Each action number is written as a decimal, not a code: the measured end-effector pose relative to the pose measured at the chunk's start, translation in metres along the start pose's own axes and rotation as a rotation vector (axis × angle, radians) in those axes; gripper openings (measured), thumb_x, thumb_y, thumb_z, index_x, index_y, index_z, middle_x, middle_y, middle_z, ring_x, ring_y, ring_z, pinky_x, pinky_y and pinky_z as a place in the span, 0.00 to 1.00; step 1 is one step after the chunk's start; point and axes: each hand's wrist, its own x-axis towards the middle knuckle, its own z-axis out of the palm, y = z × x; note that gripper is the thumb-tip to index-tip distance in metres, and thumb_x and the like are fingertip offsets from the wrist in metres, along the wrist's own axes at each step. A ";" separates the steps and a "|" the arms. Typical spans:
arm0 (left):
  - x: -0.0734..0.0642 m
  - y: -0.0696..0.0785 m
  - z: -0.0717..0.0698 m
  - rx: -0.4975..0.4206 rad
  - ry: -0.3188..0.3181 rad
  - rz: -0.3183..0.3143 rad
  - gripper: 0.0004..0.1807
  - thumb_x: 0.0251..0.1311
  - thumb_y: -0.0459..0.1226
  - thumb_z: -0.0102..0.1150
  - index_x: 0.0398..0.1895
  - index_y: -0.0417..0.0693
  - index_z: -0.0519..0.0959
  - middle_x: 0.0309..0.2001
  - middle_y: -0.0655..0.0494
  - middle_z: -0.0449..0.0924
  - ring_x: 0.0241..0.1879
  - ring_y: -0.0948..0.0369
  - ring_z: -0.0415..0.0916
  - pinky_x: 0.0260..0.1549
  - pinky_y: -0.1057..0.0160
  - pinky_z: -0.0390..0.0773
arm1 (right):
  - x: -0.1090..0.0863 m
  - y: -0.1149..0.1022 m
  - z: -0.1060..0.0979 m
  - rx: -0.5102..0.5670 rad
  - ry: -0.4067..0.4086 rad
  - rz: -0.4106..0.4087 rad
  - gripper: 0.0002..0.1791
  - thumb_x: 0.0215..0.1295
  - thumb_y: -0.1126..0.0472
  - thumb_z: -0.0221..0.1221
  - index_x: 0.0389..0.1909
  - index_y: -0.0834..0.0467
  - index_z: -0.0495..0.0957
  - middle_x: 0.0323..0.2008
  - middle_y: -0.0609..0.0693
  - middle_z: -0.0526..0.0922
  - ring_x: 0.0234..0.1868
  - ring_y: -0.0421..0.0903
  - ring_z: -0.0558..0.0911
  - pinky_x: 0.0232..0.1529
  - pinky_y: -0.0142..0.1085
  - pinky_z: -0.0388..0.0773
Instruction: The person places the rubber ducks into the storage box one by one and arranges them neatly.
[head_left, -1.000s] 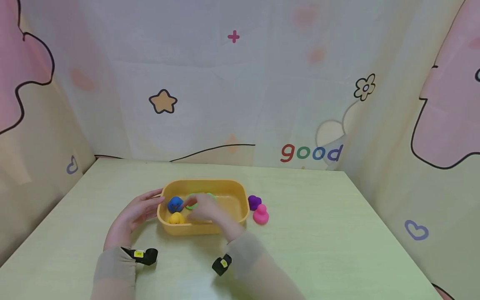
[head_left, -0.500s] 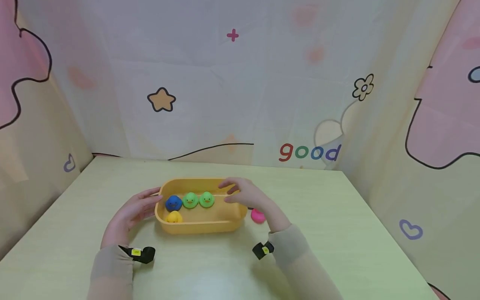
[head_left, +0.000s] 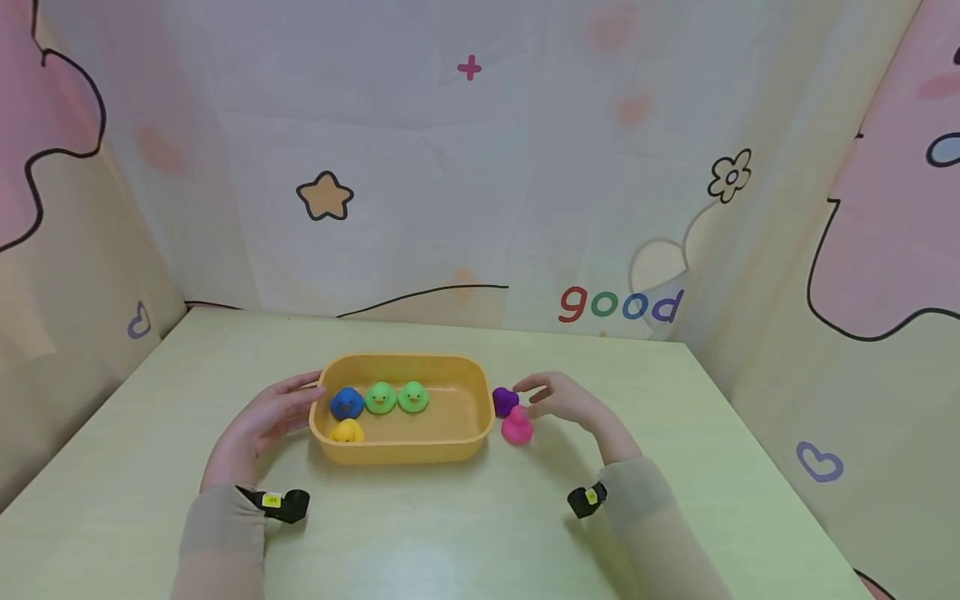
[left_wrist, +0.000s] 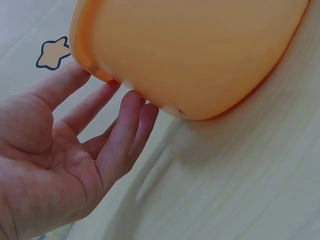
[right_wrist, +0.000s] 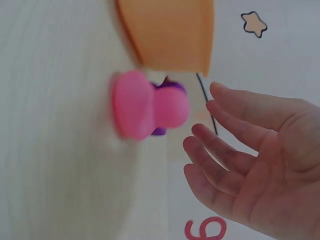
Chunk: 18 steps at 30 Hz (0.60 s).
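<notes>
A yellow-orange plastic basin (head_left: 450, 425) holds a blue toy duck (head_left: 347, 404), two green toy ducks (head_left: 381, 398) and a yellow toy duck (head_left: 348, 432) in its left half. My left hand (head_left: 273, 417) rests its fingertips against the basin's left end. In the left wrist view its loosely extended fingers (left_wrist: 127, 120) meet the outer wall. To the right of the basin, a pink toy duck (head_left: 517, 427) stands in front of a purple toy duck (head_left: 505, 402). My right hand (head_left: 566, 400) hovers just right of these two, fingers spread and holding nothing.
Everything stands on a pale wooden tabletop (head_left: 420, 533). A printed cloth backdrop (head_left: 405, 167) rises behind it and along both sides. Black wrist cameras are strapped over both sleeves (head_left: 225, 525).
My right hand has left the inside of the basin and moved right, past its rim, to beside the purple and pink ducks. The green ducks have come into full view. My left hand stays put.
</notes>
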 end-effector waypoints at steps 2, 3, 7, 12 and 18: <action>0.000 0.000 0.000 0.009 -0.001 -0.002 0.40 0.69 0.47 0.55 0.77 0.41 0.51 0.70 0.41 0.64 0.49 0.69 0.77 0.51 0.65 0.79 | 0.001 0.008 -0.001 -0.010 -0.017 0.001 0.24 0.61 0.62 0.64 0.59 0.60 0.77 0.60 0.60 0.77 0.60 0.58 0.75 0.59 0.54 0.74; 0.000 0.000 0.000 0.013 -0.002 -0.002 0.40 0.69 0.47 0.55 0.77 0.41 0.51 0.71 0.40 0.63 0.50 0.69 0.77 0.52 0.65 0.79 | 0.001 0.011 -0.001 -0.013 -0.027 0.000 0.24 0.61 0.62 0.64 0.59 0.59 0.77 0.60 0.60 0.77 0.60 0.58 0.75 0.59 0.54 0.74; 0.001 0.000 0.000 0.021 -0.001 -0.005 0.40 0.69 0.48 0.55 0.77 0.42 0.51 0.72 0.39 0.59 0.51 0.69 0.76 0.53 0.64 0.79 | 0.002 0.019 0.000 -0.012 -0.066 -0.015 0.23 0.60 0.63 0.63 0.58 0.58 0.77 0.60 0.59 0.77 0.59 0.58 0.75 0.60 0.55 0.73; 0.002 -0.001 -0.001 0.019 -0.003 -0.007 0.40 0.69 0.48 0.54 0.77 0.42 0.51 0.73 0.38 0.59 0.49 0.70 0.76 0.53 0.65 0.79 | 0.004 0.023 0.003 0.000 -0.093 -0.013 0.23 0.60 0.65 0.62 0.58 0.57 0.78 0.59 0.58 0.77 0.60 0.57 0.74 0.61 0.55 0.72; 0.001 -0.002 -0.001 0.018 -0.007 -0.004 0.40 0.70 0.47 0.54 0.77 0.41 0.50 0.73 0.37 0.58 0.49 0.70 0.76 0.52 0.66 0.79 | 0.010 0.027 0.007 -0.011 -0.100 0.041 0.21 0.61 0.64 0.64 0.57 0.53 0.79 0.58 0.53 0.79 0.59 0.55 0.75 0.61 0.55 0.72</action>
